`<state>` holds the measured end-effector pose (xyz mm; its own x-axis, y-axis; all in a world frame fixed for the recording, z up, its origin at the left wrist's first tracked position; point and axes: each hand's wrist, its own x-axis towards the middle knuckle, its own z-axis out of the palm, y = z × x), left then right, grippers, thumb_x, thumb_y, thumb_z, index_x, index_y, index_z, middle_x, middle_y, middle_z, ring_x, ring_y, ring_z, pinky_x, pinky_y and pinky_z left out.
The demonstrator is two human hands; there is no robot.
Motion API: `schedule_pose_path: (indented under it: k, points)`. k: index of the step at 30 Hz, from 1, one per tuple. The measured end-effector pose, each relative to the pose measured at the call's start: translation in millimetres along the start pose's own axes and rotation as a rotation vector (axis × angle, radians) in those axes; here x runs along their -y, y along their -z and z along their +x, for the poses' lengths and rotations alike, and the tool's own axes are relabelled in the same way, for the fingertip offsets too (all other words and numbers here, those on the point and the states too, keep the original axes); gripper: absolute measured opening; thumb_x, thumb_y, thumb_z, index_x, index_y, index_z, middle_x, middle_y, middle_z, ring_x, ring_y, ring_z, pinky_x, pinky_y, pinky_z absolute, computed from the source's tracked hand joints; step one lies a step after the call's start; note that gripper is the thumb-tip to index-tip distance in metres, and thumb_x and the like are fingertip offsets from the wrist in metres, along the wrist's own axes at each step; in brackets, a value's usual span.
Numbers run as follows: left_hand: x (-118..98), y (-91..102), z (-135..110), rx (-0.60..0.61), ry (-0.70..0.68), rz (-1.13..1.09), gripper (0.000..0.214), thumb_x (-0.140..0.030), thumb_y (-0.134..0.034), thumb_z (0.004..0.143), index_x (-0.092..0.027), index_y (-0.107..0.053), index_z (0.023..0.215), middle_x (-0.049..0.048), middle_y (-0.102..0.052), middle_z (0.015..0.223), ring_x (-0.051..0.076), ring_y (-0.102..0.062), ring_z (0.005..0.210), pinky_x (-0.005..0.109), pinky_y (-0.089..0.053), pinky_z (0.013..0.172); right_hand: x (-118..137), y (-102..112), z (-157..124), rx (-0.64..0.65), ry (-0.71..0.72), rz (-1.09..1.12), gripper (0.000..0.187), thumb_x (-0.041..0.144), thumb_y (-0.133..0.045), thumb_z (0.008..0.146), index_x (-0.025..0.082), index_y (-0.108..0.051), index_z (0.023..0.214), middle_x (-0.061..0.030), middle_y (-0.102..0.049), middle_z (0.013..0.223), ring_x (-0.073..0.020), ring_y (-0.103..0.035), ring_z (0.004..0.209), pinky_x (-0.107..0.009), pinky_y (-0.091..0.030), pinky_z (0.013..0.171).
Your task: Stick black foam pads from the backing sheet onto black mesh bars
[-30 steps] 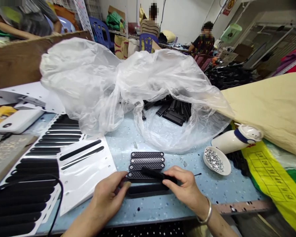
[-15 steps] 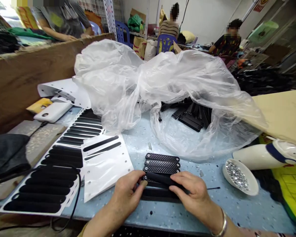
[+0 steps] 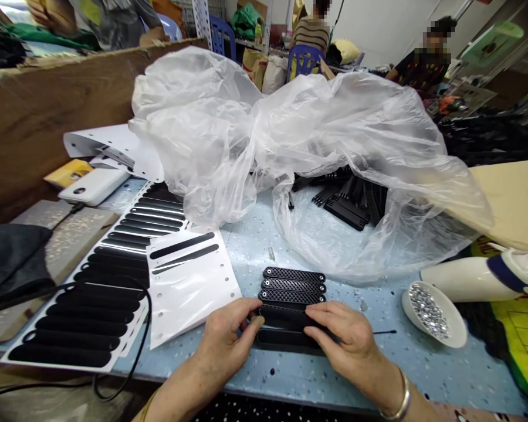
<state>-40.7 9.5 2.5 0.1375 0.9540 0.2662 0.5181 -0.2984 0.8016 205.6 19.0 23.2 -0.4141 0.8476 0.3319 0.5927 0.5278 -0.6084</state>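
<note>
A long black adhesive strip with rounded ends (image 3: 286,317) lies along one of the black plastic bars, its left end pinched between the thumb and fingers of my left hand (image 3: 231,331). My right hand (image 3: 349,334) grips the strip's right part with thumb and fingertips. Just beyond are several black bars with a textured face and silvery rivets at their ends (image 3: 294,284), lined up side by side. Nearer to me, another smooth black bar (image 3: 286,339) lies under my fingertips. A thin black stick (image 3: 385,332) pokes out past my right hand; its other end is hidden.
Left are sheets of black strips (image 3: 74,328) and a white backing sheet (image 3: 189,287). Behind, a clear plastic bag (image 3: 334,129) holds black pieces (image 3: 347,205). To the right stand a bowl of small silvery parts (image 3: 455,328) and a white bottle (image 3: 462,278). Other people sit farther back.
The black strip, slanted before, now lies straighter along the bar. Both hands have kept nearly the same place. The camera view has shifted slightly.
</note>
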Motion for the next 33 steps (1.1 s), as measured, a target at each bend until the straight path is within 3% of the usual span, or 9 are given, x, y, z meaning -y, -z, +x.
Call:
schedule_pose_path:
  k: [15, 21, 28, 33]
  points:
    - [-2.5, 3.2, 0.6, -0.023, -0.01, -0.004, 0.022, -0.016, -0.057, 0.085, -0.018, -0.07, 0.103, 0.0037, -0.077, 0.08, 0.013, -0.068, 0.056, 0.026, -0.06, 0.055, 5.1, 0.6, 8.5, 0.046, 0.012, -0.026, 0.014, 0.013, -0.064, 0.086, 0.015, -0.074, 0.096, -0.0086, -0.074, 0.084, -0.023, -0.067, 0.071, -0.039, -0.053, 0.064]
    - [-2.1, 4.4, 3.8, -0.002, -0.123, -0.005, 0.022, -0.012, -0.056, 0.087, -0.019, -0.072, 0.1, 0.005, -0.08, 0.089, 0.017, -0.076, 0.081, 0.029, -0.064, 0.076, 5.6, 0.2, 9.5, 0.065, 0.002, -0.047, 0.014, 0.014, -0.064, 0.086, 0.016, -0.075, 0.095, -0.0077, -0.074, 0.083, -0.0225, -0.066, 0.07, -0.038, -0.052, 0.064]
    - [2.2, 3.0, 3.0, -0.031, -0.235, 0.05, 0.022, -0.012, -0.056, 0.089, -0.019, -0.073, 0.101, 0.0074, -0.08, 0.093, 0.019, -0.077, 0.084, 0.029, -0.065, 0.078, 2.0, 2.2, 8.9, 0.1, -0.045, -0.035, 0.016, 0.018, -0.068, 0.085, 0.02, -0.076, 0.098, -0.0061, -0.075, 0.086, -0.022, -0.067, 0.072, -0.037, -0.052, 0.066]
    - [3.5, 2.0, 4.2, -0.05, -0.284, 0.069, 0.021, -0.012, -0.057, 0.089, -0.019, -0.073, 0.101, 0.0075, -0.079, 0.096, 0.018, -0.077, 0.083, 0.027, -0.064, 0.078, -0.4, 0.4, 3.8, 0.041, -0.082, 0.084, 0.021, 0.022, -0.067, 0.087, 0.022, -0.075, 0.106, -0.0063, -0.075, 0.089, -0.0205, -0.067, 0.075, -0.035, -0.055, 0.067]
